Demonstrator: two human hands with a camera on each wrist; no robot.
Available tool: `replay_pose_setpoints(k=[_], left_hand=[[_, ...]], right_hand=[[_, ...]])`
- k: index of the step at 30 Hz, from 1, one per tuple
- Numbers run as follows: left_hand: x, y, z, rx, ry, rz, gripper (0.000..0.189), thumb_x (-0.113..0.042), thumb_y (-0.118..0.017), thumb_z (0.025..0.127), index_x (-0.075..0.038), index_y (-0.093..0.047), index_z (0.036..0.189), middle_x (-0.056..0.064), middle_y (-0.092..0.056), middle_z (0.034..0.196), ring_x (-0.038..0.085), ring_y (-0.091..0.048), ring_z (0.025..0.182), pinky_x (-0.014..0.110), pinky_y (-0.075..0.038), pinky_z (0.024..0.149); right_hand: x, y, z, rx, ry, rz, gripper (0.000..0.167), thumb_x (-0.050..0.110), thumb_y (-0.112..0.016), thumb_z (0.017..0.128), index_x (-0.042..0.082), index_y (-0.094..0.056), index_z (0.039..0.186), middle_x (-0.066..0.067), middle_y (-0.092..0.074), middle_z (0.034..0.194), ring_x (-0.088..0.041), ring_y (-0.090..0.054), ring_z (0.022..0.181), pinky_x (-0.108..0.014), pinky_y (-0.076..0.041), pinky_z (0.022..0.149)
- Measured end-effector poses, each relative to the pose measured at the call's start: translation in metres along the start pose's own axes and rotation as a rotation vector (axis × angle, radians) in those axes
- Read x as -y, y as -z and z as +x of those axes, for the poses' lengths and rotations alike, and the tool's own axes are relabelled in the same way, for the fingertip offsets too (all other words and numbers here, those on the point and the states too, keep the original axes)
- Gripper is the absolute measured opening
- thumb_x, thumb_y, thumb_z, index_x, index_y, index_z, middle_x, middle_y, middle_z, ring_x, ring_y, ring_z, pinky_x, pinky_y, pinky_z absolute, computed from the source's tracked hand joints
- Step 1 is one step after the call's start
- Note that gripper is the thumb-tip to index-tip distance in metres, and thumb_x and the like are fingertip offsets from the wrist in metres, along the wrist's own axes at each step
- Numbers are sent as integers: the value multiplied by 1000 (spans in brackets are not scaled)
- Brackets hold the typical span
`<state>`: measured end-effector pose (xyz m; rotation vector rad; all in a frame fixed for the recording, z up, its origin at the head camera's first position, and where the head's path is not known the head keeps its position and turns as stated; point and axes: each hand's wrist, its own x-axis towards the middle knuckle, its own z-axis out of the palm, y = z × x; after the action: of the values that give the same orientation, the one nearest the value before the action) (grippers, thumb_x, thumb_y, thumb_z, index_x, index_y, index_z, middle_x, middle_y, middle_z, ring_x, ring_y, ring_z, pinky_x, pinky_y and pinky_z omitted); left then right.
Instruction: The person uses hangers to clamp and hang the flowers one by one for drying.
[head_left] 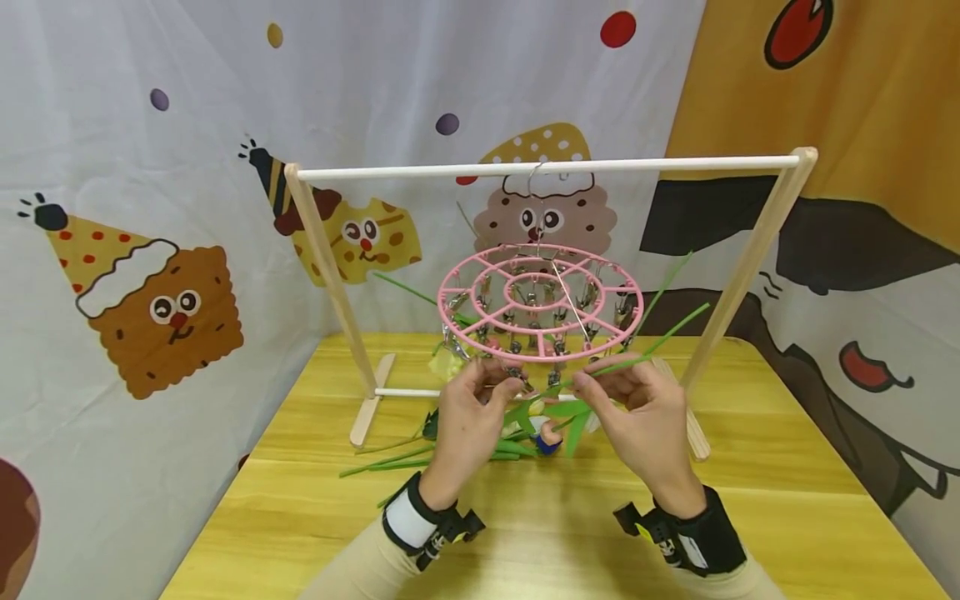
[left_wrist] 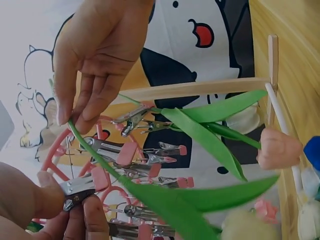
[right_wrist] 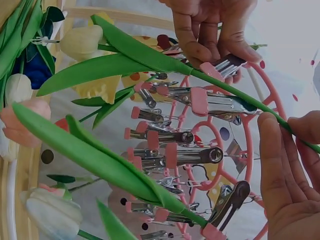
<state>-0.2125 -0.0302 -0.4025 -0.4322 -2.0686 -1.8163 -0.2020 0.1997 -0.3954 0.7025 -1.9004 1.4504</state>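
Note:
In front of the round pink clip hanger (head_left: 542,358), my left hand (head_left: 472,408) pinches one of its metal clips (right_wrist: 220,70), which has pink tips. Thumb and fingers of my right hand (head_left: 645,408) pinch the green stem (right_wrist: 240,95) of an artificial tulip beside that clip. Long leaves (left_wrist: 165,207) and a cream bloom (right_wrist: 82,42) hang below on this stem. Other clips on the hanger grip tulips, among them a white one (right_wrist: 52,212).
A wooden stand with a white top bar (head_left: 420,172) bears the hanger. On the wooden table (head_left: 750,500) under it lie more artificial flowers, including a peach tulip (head_left: 552,432) and a blue bloom (head_left: 547,446). A cartoon-print curtain (head_left: 225,100) hangs behind.

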Motion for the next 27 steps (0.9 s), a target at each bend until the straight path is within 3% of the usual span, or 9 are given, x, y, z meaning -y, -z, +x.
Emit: replay_pose_setpoints(k=[7, 12, 18, 24, 27], left_hand=[[0, -2, 4, -3, -6, -76, 15, -7, -78, 111, -5, -80, 126, 18, -86, 117, 27, -83, 108, 22, -66, 91], [1, -3, 4, -2, -28, -79, 13, -2, -75, 112, -2, -80, 124, 22, -86, 114, 26, -83, 103, 21, -65, 87], [3, -5, 4, -32, -63, -83, 13, 6, -70, 111, -2, -80, 115, 23, -85, 109, 21, -82, 97, 22, -65, 84], [4, -5, 5, -48, -64, -81, 8, 3, -72, 112, 0, -79, 111, 21, -87, 106, 18, -82, 95, 21, -64, 82], [6, -5, 6, -51, -56, -71, 7, 1, -73, 112, 0, -79, 111, 20, -87, 107, 16, -82, 96, 21, -64, 82]], right_hand=[[-2, 0, 0, -5, 5, 30, 27, -20, -82, 97, -2, -81, 117, -12, -86, 100, -8, -84, 87, -23, -69, 80], [-5, 0, -1, -19, 48, 40, 30, -21, -81, 96, 0, -83, 117, -14, -86, 97, -7, -85, 85, -19, -65, 72], [-8, -4, 0, -15, 64, 90, 30, -23, -80, 96, -1, -83, 116, -17, -86, 97, -8, -86, 84, -19, -65, 72], [-11, -4, -1, -9, 55, 108, 28, -23, -79, 96, -3, -82, 115, -11, -87, 101, -10, -86, 85, -21, -67, 74], [-10, -4, -1, -15, 46, 84, 27, -22, -80, 96, -2, -82, 115, -9, -88, 99, -8, -86, 84, -20, -64, 68]])
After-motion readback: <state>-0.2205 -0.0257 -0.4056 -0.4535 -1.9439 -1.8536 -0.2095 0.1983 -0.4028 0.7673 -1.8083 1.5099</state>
